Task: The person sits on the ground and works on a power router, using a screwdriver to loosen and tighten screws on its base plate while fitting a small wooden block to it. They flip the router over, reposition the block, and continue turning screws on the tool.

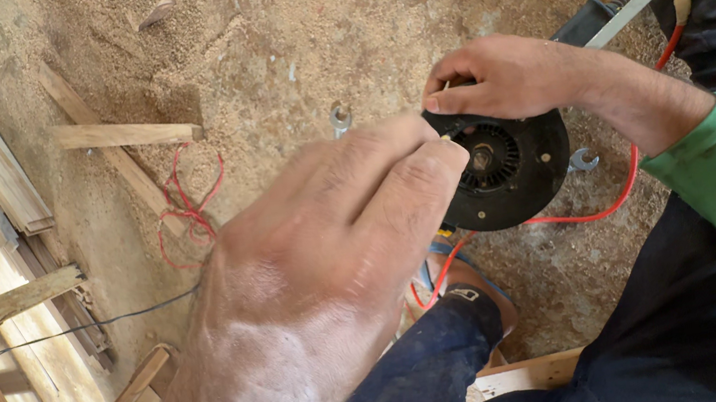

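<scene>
The left hand [313, 281], nearest the camera, pinches closed at the round black plastic fan housing [505, 163]. The right hand [498, 76] grips its upper rim above the sawdust-covered floor [290, 35], red wire [603, 206] trailing beneath.

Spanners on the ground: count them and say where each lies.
2. One spanner lies on the sawdust just left of the black round part; the other spanner pokes out at that part's right edge. More may be hidden under the hands.
</scene>
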Available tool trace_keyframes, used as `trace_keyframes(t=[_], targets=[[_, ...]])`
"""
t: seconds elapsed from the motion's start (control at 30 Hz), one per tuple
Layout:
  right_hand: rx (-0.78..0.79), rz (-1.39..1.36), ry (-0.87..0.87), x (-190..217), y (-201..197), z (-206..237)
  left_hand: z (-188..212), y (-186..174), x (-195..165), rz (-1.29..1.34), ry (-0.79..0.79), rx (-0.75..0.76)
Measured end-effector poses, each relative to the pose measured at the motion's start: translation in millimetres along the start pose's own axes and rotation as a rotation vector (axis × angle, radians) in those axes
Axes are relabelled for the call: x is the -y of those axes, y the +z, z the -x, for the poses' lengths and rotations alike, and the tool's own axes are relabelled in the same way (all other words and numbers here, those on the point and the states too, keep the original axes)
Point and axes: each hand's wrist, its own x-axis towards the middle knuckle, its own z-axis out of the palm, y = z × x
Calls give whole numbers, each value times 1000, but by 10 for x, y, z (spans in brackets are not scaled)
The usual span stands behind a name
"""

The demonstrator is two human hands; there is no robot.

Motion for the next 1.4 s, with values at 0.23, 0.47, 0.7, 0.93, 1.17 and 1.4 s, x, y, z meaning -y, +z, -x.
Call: trace_keyframes(t=[0.23, 0.47, 0.7, 0.93, 1.17, 1.4], targets=[[3, -6, -2, 39, -26, 24, -25, 48, 30, -292, -126, 61], [-12, 24, -14, 20, -11, 35, -22, 53, 23, -277, -91, 6], [-10, 42, -7, -14, 6, 26, -28, 2, -17, -136, -84, 49], [13, 41, 30, -1, 3, 12, -20, -8, -3, -106, -111, 65], [-7, 19, 2, -18, 5, 23, -27, 6, -18, -41, -100, 63], [-140, 201, -5, 3, 62, 58, -16, 3, 4, -52, -144, 62]])
